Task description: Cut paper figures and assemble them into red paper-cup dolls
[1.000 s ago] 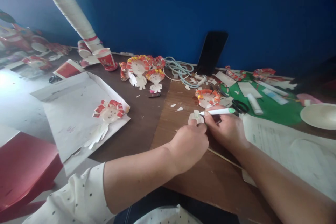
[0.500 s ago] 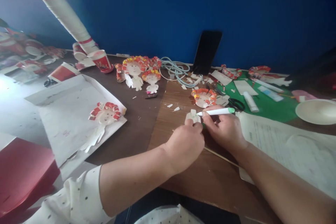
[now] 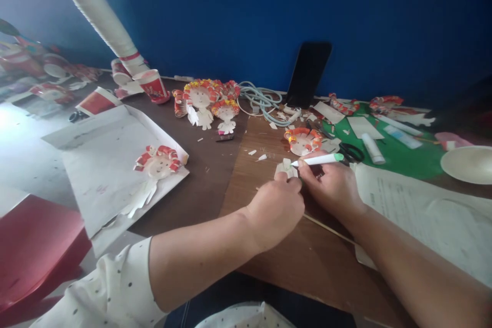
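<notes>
My left hand [image 3: 279, 205] is closed on a small white paper cutout [image 3: 283, 166], with the fingertips pressing its lower edge. Between the fingers of my right hand [image 3: 330, 179] is a white marker with a green end [image 3: 319, 160]. Its tip meets the right side of the cutout, where faint green marks show. Just behind the hands lies a round paper face with a curled orange rim [image 3: 303, 142]. White paper scraps [image 3: 262, 158] are scattered to the left. A thin wooden stick [image 3: 328, 229] runs beneath my arms.
A dark phone [image 3: 309, 74] leans on the blue wall beside a coiled cable [image 3: 259, 100]. Scissors [image 3: 351, 152] and a white tube [image 3: 372, 148] lie by a green sheet [image 3: 418, 163]. Paper dolls [image 3: 200, 100], a red cup [image 3: 152, 86] and a white bowl [image 3: 467, 164] stand around.
The whole view has shifted slightly, so things appear a little further right. The marker tip stays at the cutout, and both hands keep their grip.
</notes>
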{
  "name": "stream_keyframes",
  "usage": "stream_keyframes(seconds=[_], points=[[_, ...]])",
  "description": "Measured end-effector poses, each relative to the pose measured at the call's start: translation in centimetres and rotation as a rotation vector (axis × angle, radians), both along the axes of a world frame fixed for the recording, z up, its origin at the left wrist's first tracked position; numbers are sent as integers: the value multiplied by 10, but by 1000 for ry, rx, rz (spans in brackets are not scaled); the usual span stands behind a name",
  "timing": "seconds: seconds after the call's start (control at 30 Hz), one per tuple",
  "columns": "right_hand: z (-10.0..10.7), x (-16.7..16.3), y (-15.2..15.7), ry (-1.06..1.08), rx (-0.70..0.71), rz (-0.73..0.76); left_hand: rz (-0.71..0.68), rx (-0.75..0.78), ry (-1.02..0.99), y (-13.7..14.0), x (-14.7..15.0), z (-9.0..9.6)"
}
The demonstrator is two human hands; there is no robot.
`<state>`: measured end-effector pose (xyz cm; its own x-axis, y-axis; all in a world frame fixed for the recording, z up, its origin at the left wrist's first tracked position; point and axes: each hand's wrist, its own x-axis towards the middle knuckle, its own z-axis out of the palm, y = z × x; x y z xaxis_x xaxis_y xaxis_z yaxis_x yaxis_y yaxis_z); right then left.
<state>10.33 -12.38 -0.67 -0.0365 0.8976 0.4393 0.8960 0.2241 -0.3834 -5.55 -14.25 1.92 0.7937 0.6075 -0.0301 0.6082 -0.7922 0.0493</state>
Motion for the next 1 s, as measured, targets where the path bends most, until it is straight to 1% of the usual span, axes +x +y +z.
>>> stream_keyframes(seconds=[0.13, 0.4, 0.63, 0.77, 1.0], points=[[1, -1, 0, 1, -7, -13, -15, 14, -13, 0, 0, -1], [2, -2, -1, -2, -16, -18, -10, -5, 10, 0, 0, 1], [3, 1, -2, 81, 88, 54, 52, -43, -3, 0, -2, 7], [5, 3, -3, 105, 119, 66, 82, -24, -16, -1, -3, 7], [6, 6, -7, 125, 88, 70, 76, 24, -9, -4, -1, 3]])
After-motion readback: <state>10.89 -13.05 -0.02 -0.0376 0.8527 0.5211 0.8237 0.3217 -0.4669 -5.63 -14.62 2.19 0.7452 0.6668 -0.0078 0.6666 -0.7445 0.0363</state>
